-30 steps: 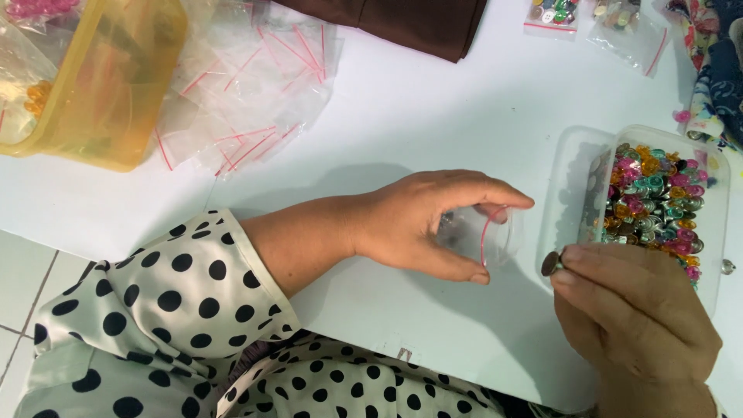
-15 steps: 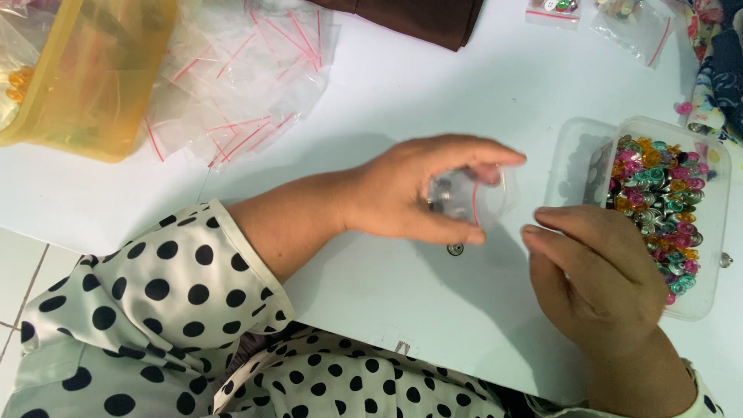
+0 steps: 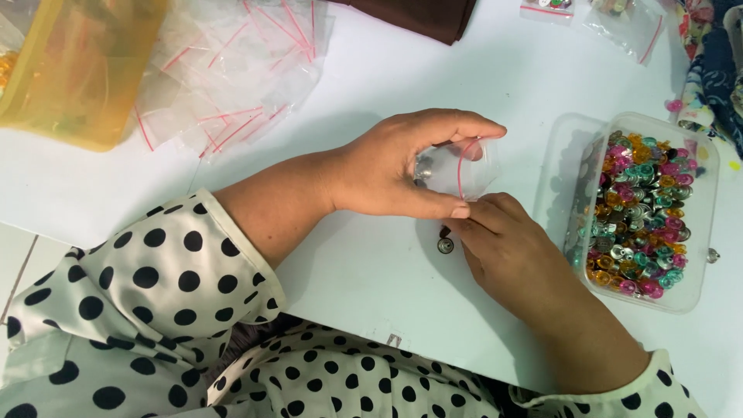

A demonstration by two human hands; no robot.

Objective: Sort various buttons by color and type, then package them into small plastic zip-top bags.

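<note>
Your left hand (image 3: 395,166) pinches 1 small clear zip bag (image 3: 464,166) with a red seal line. Left of it lies a heap of empty clear bags (image 3: 232,70); right, a clear rectangular tub (image 3: 693,290) of coloured beads.

A smooth white surface (image 3: 433,85) fills nearly the whole view and reflects soft, even light, with gentle shadows falling on it near the middle. At the lower left its edge gives way to a floor of pale tiles (image 3: 15,255) with thin dark joints. A dark brown folded cloth (image 3: 422,15) lies at the top edge of the surface. At the upper right corner a piece of dark blue flowered fabric (image 3: 716,70) hangs into view. No walls or windows show.
</note>
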